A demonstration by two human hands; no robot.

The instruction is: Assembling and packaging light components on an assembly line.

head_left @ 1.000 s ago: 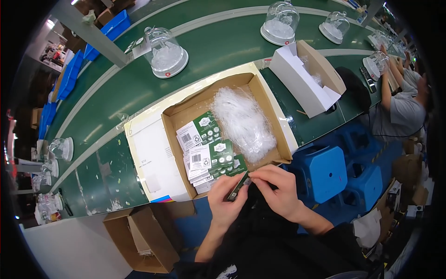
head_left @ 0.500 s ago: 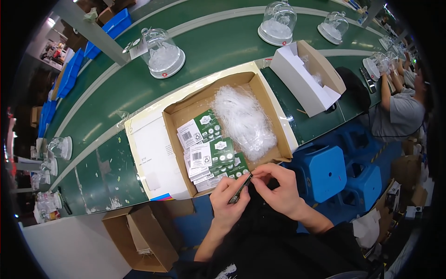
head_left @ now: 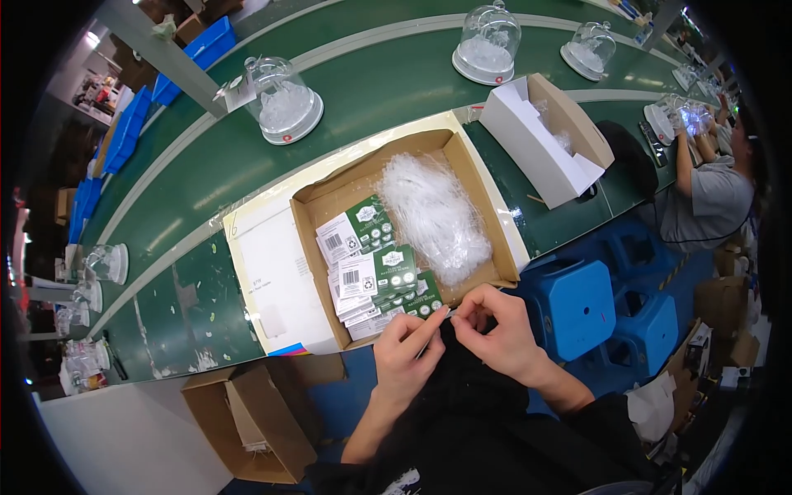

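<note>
Both hands meet just in front of an open cardboard box [head_left: 483, 206]. My left hand [head_left: 406, 351] pinches a thin clear plastic bag [head_left: 439, 320] at its edge, and my right hand [head_left: 495, 330] grips the same bag from the other side. Inside the box lie stacks of green and white printed cards [head_left: 375, 268] on the left and a heap of clear plastic bags [head_left: 433, 210] on the right. A white lid flap [head_left: 268, 272] lies folded out to the box's left.
A green conveyor belt [head_left: 206, 181] carries clear domes on white bases [head_left: 285, 103]. A second open white box [head_left: 544, 140] stands to the right, blue stools [head_left: 577, 301] below it. A seated person [head_left: 709, 194] works at far right. A brown carton [head_left: 247, 421] sits lower left.
My hands have stayed by the box's front edge, the fingers drawing closer together around the thin bag. The domes on the belt have shifted slightly.
</note>
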